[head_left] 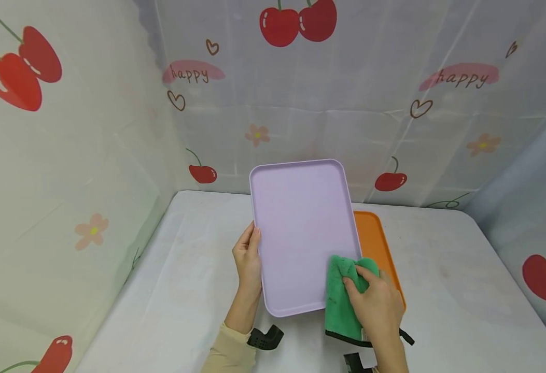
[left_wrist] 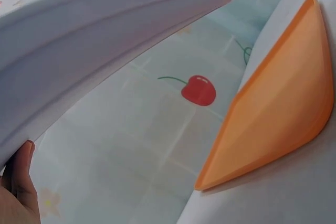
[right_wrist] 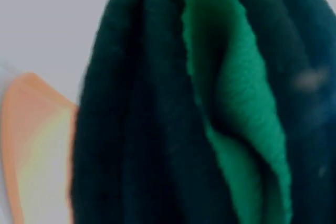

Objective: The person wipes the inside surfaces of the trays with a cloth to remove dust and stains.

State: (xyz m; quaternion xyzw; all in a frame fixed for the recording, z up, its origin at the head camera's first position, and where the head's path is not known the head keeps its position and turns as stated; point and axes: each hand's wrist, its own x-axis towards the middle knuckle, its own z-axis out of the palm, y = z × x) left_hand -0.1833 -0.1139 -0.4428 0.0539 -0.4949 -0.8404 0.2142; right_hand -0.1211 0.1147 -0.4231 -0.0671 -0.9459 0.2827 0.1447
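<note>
A light purple rectangular tray (head_left: pixel 305 228) is held up, tilted, above the table. My left hand (head_left: pixel 248 259) grips its left edge, thumb on the front rim; in the left wrist view the fingers (left_wrist: pixel 23 174) reach the tray's underside (left_wrist: pixel 105 45). My right hand (head_left: pixel 377 305) pinches a green cloth (head_left: pixel 340 300) with dark edging against the tray's lower right corner. Folds of the cloth (right_wrist: pixel 252 93) fill most of the right wrist view and hide the right fingers there. Behind the purple tray, an orange tray (head_left: pixel 375 238) lies on the table, partly covered from the head view.
The white table (head_left: pixel 184 248) carries both hands' work. Curtains (head_left: pixel 301 129) printed with cherries, hearts and flowers stand around its back and sides. A black wrist mount (head_left: pixel 265 338) sits by the left sleeve (head_left: pixel 231 349).
</note>
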